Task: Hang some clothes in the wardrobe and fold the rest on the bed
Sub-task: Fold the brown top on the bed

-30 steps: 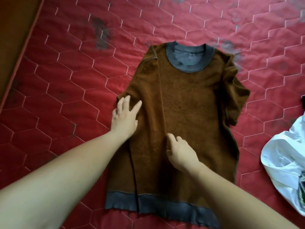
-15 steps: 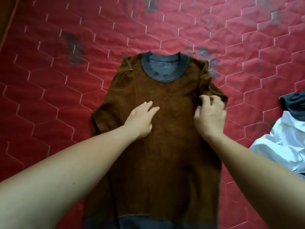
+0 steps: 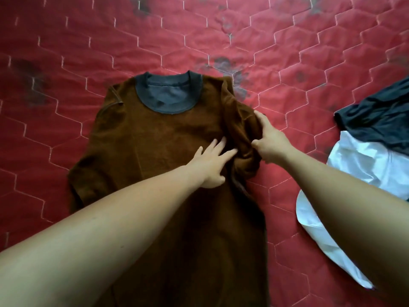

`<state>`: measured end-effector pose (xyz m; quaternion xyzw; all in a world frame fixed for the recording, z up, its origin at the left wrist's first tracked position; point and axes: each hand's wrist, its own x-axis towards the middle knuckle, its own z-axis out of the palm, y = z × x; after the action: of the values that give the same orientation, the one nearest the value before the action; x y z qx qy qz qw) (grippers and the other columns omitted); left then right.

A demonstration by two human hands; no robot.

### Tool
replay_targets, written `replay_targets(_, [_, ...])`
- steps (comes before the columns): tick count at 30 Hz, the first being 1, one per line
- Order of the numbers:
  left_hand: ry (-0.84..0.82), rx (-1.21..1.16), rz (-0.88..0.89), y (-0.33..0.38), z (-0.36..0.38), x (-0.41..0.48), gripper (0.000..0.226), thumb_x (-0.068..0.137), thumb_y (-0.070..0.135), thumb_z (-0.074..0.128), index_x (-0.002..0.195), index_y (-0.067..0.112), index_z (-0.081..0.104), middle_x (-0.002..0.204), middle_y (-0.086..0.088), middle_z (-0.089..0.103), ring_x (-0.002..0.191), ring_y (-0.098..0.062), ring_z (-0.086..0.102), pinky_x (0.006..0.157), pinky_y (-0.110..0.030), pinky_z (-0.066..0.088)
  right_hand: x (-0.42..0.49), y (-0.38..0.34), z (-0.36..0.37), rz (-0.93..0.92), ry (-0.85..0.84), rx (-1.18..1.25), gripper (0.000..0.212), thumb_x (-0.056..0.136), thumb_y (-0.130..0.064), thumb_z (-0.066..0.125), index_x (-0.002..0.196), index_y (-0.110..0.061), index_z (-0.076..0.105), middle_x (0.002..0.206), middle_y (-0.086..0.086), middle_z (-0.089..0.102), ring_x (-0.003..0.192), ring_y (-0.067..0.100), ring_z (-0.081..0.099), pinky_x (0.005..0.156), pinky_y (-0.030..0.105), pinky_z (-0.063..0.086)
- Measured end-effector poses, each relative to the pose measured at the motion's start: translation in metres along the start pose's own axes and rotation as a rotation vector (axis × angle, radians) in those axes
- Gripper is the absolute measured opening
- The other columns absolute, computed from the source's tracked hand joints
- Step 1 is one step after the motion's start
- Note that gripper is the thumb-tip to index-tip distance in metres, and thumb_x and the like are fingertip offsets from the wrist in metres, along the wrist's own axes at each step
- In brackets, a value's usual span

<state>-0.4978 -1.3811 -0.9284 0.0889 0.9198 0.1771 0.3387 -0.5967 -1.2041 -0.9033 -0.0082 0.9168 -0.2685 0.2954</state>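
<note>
The brown top (image 3: pixel 155 140) lies spread face-up on the bed (image 3: pixel 88 52), on the red quilted cover with its pale hexagon stitching. Its grey collar (image 3: pixel 143 94) points away from me and its lower part runs down between my forearms and out of view at the bottom edge.

My left hand (image 3: pixel 210 165) lies flat on the chest of the top, right of its middle. The fingers are straight and slightly spread, pressing the cloth down and curling round nothing; their tips reach the fold where the fabric starts to bunch.

My right hand (image 3: pixel 272 140) is at the top's right edge and grasps the bunched sleeve (image 3: pixel 241 127). The thumb sits on the near side of the cloth and the fingers wrap the far side, so the sleeve is gathered into a crumpled ridge that stands a little proud of the body of the top. The two hands are close together, with only that ridge of fabric between them.

The other sleeve (image 3: pixel 81 173) lies flat on the cover at my left.

Well off to my right a white garment (image 3: pixel 365 165) lies crumpled on the bed, partly hidden behind my right forearm, and a dark garment (image 3: pixel 380 114) lies just beyond it, touching it. Dark stains (image 3: pixel 223 63) mark the cover beyond the collar
</note>
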Motion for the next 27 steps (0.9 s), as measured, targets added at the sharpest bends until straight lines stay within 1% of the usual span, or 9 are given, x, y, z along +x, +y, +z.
replay_targets(2, [-0.051, 0.023, -0.046, 0.01, -0.002, 0.01, 0.091, 0.092, 0.034, 0.061, 0.157, 0.047, -0.002, 0.167, 0.001, -0.019, 0.153, -0.031, -0.016, 0.12, -0.066, 0.006, 0.007, 0.006, -0.023, 0.049, -0.062, -0.152, 0.056, 0.081, -0.006, 0.042, 0.128, -0.037, 0.048, 0.091, 0.011, 0.063, 0.047, 0.03, 0.068, 0.043, 0.034, 0.055])
replay_targets(5, [-0.053, 0.008, -0.114, 0.021, -0.007, 0.026, 0.089, 0.092, 0.043, 0.059, 0.155, 0.052, -0.003, 0.167, 0.005, -0.016, 0.153, -0.034, -0.018, 0.113, -0.076, 0.007, 0.016, 0.013, -0.056, 0.032, -0.011, -0.524, 0.013, 0.083, -0.017, 0.049, 0.094, -0.022, 0.045, 0.096, 0.01, 0.062, 0.07, 0.032, 0.063, 0.063, 0.041, 0.053])
replay_targets(9, [-0.027, -0.011, -0.158, 0.027, -0.01, 0.033, 0.086, 0.09, 0.05, 0.058, 0.155, 0.051, 0.002, 0.167, 0.005, -0.007, 0.153, -0.035, -0.011, 0.112, -0.077, 0.01, 0.025, 0.019, -0.079, -0.063, 0.153, -0.54, 0.019, 0.08, -0.039, 0.065, 0.089, -0.024, 0.059, 0.109, 0.008, 0.054, 0.103, 0.033, 0.049, 0.084, 0.043, 0.049])
replay_targets(12, [0.202, -0.17, -0.168, 0.029, -0.02, 0.033, 0.062, 0.091, 0.045, 0.054, 0.15, 0.041, 0.035, 0.156, -0.002, 0.032, 0.145, -0.03, 0.026, 0.111, -0.066, 0.028, 0.019, 0.004, -0.079, -0.383, 0.306, -0.382, 0.032, 0.076, -0.037, 0.066, 0.089, -0.009, 0.073, 0.117, 0.009, 0.061, 0.114, 0.033, 0.053, 0.099, 0.041, 0.045])
replay_targets(15, [0.538, -0.973, -0.249, 0.036, -0.029, 0.034, 0.027, 0.096, 0.03, 0.049, 0.109, 0.016, 0.068, 0.103, -0.003, 0.067, 0.092, -0.02, 0.062, 0.078, -0.035, 0.05, -0.005, -0.027, -0.061, -0.727, 0.228, -0.434, 0.04, 0.075, -0.044, 0.054, 0.078, -0.007, 0.068, 0.093, 0.012, 0.068, 0.091, 0.037, 0.063, 0.09, 0.043, 0.048])
replay_targets(18, [0.339, -1.822, -0.479, 0.037, -0.025, 0.023, 0.042, 0.096, 0.052, 0.048, 0.112, 0.02, 0.069, 0.097, 0.0, 0.074, 0.08, -0.016, 0.07, 0.063, -0.03, 0.055, -0.029, -0.042, -0.024, -0.747, -0.03, -0.647, 0.035, 0.087, -0.057, 0.05, 0.085, -0.022, 0.054, 0.082, 0.006, 0.065, 0.077, 0.033, 0.062, 0.07, 0.041, 0.051])
replay_targets(22, [0.255, -1.65, -0.602, 0.008, 0.001, 0.006, 0.033, 0.093, 0.045, 0.063, 0.12, 0.026, 0.066, 0.11, -0.003, 0.072, 0.098, -0.023, 0.071, 0.079, -0.045, 0.062, -0.042, -0.029, 0.012, -0.432, -0.308, -0.255, 0.025, 0.087, -0.046, 0.055, 0.097, -0.024, 0.062, 0.079, -0.007, 0.063, 0.075, 0.017, 0.061, 0.068, 0.033, 0.048])
replay_targets(25, [0.381, -1.388, -0.593, -0.01, 0.009, 0.003, 0.033, 0.097, 0.018, 0.058, 0.13, 0.02, 0.057, 0.107, -0.005, 0.07, 0.091, -0.024, 0.073, 0.08, -0.045, 0.063, -0.024, -0.013, 0.019, -0.314, 0.127, -0.242, 0.03, 0.085, -0.034, 0.054, 0.111, -0.02, 0.061, 0.108, 0.007, 0.06, 0.105, 0.03, 0.056, 0.086, 0.043, 0.051])
replay_targets(27, [0.464, -1.174, -0.556, -0.012, 0.009, 0.0, 0.033, 0.099, 0.018, 0.053, 0.132, 0.022, 0.053, 0.107, 0.002, 0.066, 0.088, -0.019, 0.07, 0.078, -0.036, 0.062, -0.008, -0.005, 0.021, -0.058, 0.204, -0.194, 0.049, 0.091, -0.039, 0.062, 0.131, -0.015, 0.047, 0.126, 0.016, 0.051, 0.119, 0.037, 0.049, 0.097, 0.052, 0.048])
